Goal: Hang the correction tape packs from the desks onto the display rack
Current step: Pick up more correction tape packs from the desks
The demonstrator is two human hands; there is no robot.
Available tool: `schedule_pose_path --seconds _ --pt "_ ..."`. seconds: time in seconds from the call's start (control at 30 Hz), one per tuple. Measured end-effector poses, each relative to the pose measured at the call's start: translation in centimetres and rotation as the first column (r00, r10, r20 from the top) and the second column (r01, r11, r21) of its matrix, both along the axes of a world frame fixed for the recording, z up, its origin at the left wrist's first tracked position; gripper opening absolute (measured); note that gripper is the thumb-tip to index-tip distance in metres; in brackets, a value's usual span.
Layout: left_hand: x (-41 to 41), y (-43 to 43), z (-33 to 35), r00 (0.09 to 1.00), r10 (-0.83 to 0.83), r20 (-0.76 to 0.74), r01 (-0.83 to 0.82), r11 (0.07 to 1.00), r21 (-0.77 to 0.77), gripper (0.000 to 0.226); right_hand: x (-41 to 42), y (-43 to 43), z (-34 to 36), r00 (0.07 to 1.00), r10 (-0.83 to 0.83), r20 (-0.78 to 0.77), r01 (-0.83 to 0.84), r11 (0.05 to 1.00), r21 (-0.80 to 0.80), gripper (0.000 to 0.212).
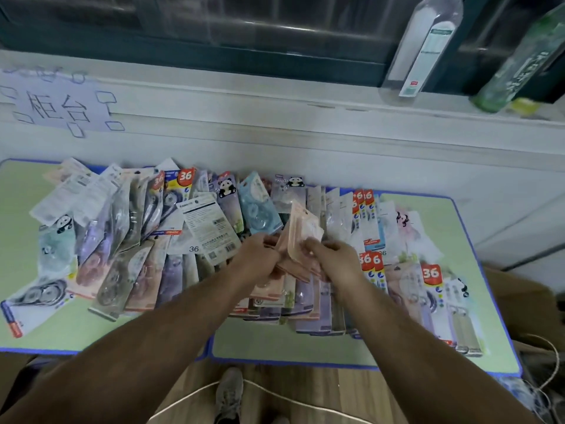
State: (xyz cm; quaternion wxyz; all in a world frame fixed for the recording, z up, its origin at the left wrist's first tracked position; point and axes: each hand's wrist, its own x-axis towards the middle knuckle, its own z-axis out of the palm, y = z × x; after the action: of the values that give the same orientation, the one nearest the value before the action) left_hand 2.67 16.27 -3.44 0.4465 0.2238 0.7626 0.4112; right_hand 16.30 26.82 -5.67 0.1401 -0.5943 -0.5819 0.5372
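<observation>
Packs (131,240): dozens of carded blisters, overlapping in loose rows across two green, blue-edged desks (275,344); panda prints, red "36" tags. Pink packs (301,234): small bunch, raised above heap centre, tilted upright.

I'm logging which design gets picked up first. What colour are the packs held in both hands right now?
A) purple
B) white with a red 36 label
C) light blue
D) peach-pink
D: the left hand and the right hand both grip a bunch of peach-pink packs, raised above the pile spread over the desks.
</observation>
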Motion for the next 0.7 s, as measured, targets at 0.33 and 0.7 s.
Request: schedule_pose_path --seconds 0.33,0.7 --pt "-3.0 2.4 0.5 0.997 -0.054 0.055 0.048 0.994 0.099 0.013 -3.2 1.9 2.5 0.89 -0.235 -0.391 0.186 0.97 -0.16 0.07" --pt "-7.5 4.1 -2.6 0.971 0.209 -0.119 -0.22 0.972 -0.087 0.044 -10.1 5.7 1.3 0.99 0.14 -0.011 -0.137 0.98 0.143 0.028"
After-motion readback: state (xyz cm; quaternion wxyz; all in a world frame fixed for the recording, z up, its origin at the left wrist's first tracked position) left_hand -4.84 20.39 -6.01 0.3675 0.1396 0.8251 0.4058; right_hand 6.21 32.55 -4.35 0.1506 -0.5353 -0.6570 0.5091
